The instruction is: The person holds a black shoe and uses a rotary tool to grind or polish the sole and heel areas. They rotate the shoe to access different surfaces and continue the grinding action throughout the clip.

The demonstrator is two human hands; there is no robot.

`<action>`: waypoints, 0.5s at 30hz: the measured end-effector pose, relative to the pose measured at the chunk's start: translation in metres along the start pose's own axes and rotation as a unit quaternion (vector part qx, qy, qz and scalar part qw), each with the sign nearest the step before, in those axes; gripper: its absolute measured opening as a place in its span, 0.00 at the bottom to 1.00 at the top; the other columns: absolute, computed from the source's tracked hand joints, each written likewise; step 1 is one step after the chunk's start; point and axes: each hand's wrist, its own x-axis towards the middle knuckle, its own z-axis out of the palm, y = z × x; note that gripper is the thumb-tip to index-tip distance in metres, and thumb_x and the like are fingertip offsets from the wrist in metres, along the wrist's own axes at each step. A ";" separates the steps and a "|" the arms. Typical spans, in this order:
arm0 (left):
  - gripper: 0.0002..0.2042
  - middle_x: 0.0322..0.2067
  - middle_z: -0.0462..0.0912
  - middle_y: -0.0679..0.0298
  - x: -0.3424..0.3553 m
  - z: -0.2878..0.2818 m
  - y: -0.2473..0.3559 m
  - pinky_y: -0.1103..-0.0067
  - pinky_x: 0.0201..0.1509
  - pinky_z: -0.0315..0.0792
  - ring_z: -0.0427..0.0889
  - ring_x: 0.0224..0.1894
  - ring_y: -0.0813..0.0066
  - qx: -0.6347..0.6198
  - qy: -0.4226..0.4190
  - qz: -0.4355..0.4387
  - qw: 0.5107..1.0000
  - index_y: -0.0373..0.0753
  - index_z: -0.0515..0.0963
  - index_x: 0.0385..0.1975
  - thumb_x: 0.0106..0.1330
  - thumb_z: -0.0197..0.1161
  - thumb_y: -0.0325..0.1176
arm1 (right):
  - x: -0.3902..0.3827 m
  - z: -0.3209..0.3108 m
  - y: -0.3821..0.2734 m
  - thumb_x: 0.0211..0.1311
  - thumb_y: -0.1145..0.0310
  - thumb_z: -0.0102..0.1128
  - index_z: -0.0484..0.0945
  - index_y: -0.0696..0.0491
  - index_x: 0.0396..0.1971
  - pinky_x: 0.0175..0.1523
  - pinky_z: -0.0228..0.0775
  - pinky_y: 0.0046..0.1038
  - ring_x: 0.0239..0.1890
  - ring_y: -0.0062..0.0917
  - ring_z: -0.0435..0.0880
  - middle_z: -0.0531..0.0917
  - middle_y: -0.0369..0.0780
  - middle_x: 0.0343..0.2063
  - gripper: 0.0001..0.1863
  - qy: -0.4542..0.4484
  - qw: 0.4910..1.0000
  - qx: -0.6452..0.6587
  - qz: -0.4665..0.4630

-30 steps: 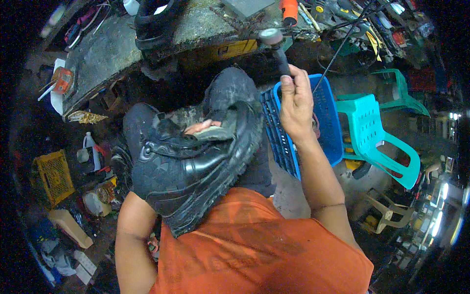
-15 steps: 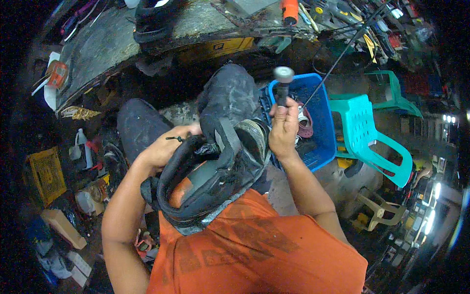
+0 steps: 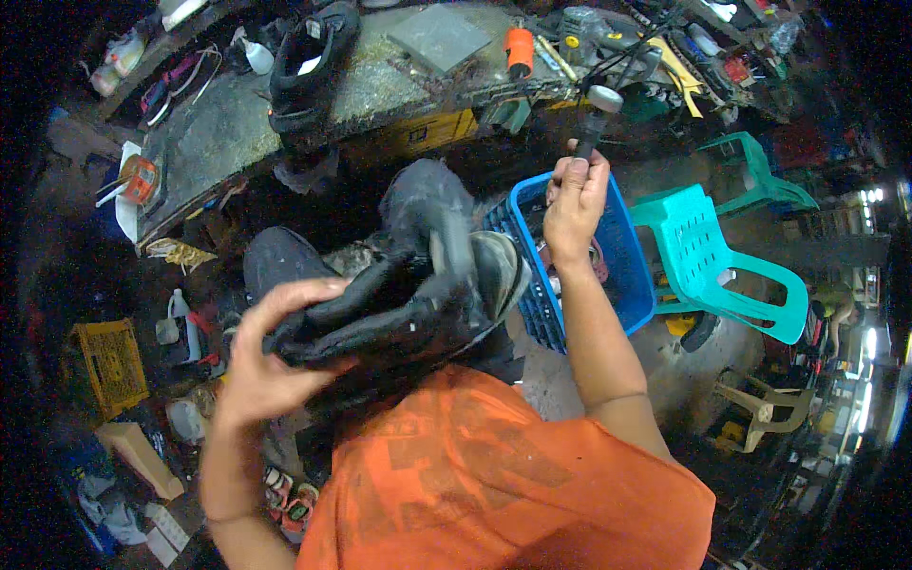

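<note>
A black shoe lies across my lap, its opening toward the left and its pale-edged toe toward the right. My left hand clasps the heel end, fingers on the far side and thumb on the near side. The shoe is partly blurred. To the right, my right hand is raised in front of the blue basket, closed round a dark-handled hammer with a round, pale metal face pointing up. The hammer is apart from the shoe.
Another black shoe stands on the cluttered workbench ahead, with an orange bottle and a grey slab. A blue basket holding things and a green plastic chair stand right. A yellow crate is left.
My left hand has moved from the shoe's far side to its heel end. The shoe has turned, its opening less exposed. My right hand has risen slightly rightward with the hammer. The view has shifted.
</note>
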 end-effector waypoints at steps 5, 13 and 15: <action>0.37 0.60 0.82 0.61 0.069 -0.076 -0.017 0.69 0.76 0.66 0.77 0.68 0.64 0.076 -0.098 -0.056 0.991 0.38 0.79 0.60 0.42 0.73 0.14 | -0.002 -0.008 -0.016 0.86 0.59 0.47 0.67 0.58 0.61 0.32 0.62 0.20 0.28 0.14 0.69 0.75 0.32 0.30 0.18 0.014 1.000 -0.007 -0.009; 0.43 0.81 0.54 0.54 0.032 0.013 -0.120 0.62 0.85 0.49 0.51 0.84 0.56 0.082 0.272 0.040 0.958 0.36 0.58 0.79 0.58 0.64 0.21 | -0.044 0.011 0.021 0.86 0.56 0.47 0.65 0.60 0.63 0.39 0.66 0.22 0.33 0.16 0.72 0.77 0.35 0.35 0.23 -0.052 0.998 -0.033 0.032; 0.47 0.80 0.51 0.51 0.009 0.066 -0.105 0.53 0.83 0.49 0.54 0.81 0.47 -0.081 0.445 0.021 0.892 0.35 0.46 0.80 0.64 0.69 0.28 | -0.048 0.016 0.025 0.86 0.57 0.47 0.68 0.58 0.60 0.33 0.61 0.18 0.28 0.12 0.68 0.75 0.33 0.32 0.19 -0.039 0.998 -0.054 -0.007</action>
